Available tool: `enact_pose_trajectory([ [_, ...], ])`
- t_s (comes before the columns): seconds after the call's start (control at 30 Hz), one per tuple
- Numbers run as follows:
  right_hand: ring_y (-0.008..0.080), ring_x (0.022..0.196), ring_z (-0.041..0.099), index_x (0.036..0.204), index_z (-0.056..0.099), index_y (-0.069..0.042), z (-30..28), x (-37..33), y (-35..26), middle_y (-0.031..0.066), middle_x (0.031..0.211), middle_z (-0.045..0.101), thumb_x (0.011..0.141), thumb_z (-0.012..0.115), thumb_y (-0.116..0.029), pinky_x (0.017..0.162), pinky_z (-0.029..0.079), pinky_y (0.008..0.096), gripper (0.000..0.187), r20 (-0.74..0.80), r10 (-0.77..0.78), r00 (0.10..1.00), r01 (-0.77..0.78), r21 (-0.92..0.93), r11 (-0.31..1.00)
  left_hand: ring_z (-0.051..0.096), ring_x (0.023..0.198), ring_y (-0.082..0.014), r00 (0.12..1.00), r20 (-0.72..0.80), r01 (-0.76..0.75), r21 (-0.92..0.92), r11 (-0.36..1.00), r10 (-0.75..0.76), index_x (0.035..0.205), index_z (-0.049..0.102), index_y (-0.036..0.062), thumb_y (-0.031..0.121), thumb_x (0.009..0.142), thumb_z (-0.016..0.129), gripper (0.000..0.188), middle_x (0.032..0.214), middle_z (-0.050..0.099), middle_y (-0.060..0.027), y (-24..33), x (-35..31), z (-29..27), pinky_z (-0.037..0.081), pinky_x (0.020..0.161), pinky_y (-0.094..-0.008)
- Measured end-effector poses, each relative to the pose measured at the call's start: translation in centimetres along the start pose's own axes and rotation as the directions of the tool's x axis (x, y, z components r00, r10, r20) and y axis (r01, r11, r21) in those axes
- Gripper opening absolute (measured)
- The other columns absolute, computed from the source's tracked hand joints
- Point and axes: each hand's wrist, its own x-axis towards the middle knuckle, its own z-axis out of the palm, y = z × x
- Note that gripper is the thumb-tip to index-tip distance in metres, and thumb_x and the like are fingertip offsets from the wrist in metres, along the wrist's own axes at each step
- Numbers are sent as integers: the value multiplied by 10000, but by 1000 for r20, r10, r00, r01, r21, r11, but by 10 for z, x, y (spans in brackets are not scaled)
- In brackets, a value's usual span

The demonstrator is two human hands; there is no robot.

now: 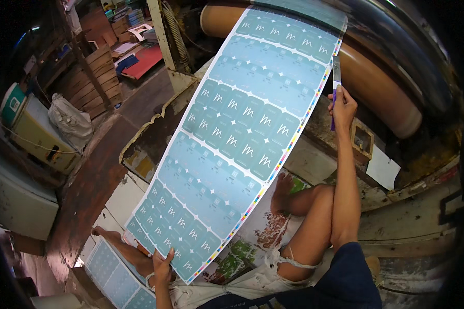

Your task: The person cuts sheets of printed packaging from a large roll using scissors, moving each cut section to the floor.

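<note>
A long printed sheet [232,139], teal and light blue with rows of rounded labels and a colour strip down its right edge, slopes from the rollers at the top toward my lap. My left hand [162,267] pinches its near left end, with the thumb on top. On the far right, my right hand [344,108] is closed round the purple handle of a knife [336,72]. The knife's broad grey blade points up beside the sheet's right edge, close under the roller. Whether the blade touches the sheet, I cannot tell.
A brown roller [381,87] and a dark shiny cylinder [412,46] cross the upper right. A small wooden box [362,141] sits below the roller. More printed sheets [113,273] lie low at left. A red table [144,61] and a white sack [69,121] stand farther left.
</note>
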Motion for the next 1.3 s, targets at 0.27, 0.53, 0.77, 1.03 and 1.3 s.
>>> enact_pose_trajectory([
  [0.27, 82, 469, 532, 1167, 645, -12, -14, -57, 11, 69, 726, 651, 965, 550, -299, 407, 397, 234, 363, 136, 50, 989, -35, -106, 994, 621, 946, -182, 993, 52, 105, 16, 994, -106, 1233, 490, -51, 43, 857, 683, 433, 1106, 625, -120, -8, -34, -95, 503, 863, -323],
  [0.53, 87, 479, 543, 1170, 628, -13, -37, -146, 7, 55, 718, 633, 963, 558, -309, 413, 423, 231, 367, 434, 167, 885, -74, -223, 972, 609, 1007, -186, 976, 6, 219, -63, 974, -219, 1310, 429, -36, -17, 874, 628, 480, 1162, 614, -113, -38, -82, -199, 490, 899, -330],
  [0.77, 88, 493, 546, 1152, 627, -5, -36, -136, 19, 43, 712, 629, 941, 605, -280, 440, 437, 240, 347, 566, 236, 790, -119, -236, 964, 611, 996, -162, 977, -49, 209, 9, 978, -208, 1281, 484, -9, -32, 878, 610, 423, 1151, 629, -73, -36, -95, -208, 482, 909, -319],
  [1.03, 301, 932, 640, 1332, 525, -317, -5, -81, -5, 65, 1371, 472, 679, 745, -1, 690, 558, 383, 758, 448, -528, 722, 692, -469, 548, 588, 1072, -197, 970, -83, 223, -45, 974, -226, 1353, 424, 4, -49, 870, 598, 516, 1222, 590, -98, -10, -94, -196, 505, 892, -350],
  [1.3, 296, 813, 677, 1266, 596, -299, -11, -59, 10, 111, 1354, 526, 622, 575, 57, 700, 545, 367, 737, 667, -393, 633, 740, -371, 561, 546, 1172, -275, 982, -189, 3, -125, 992, -27, 1425, 327, 36, -67, 877, 551, 601, 1301, 519, -152, -70, -97, -204, 513, 942, -424],
])
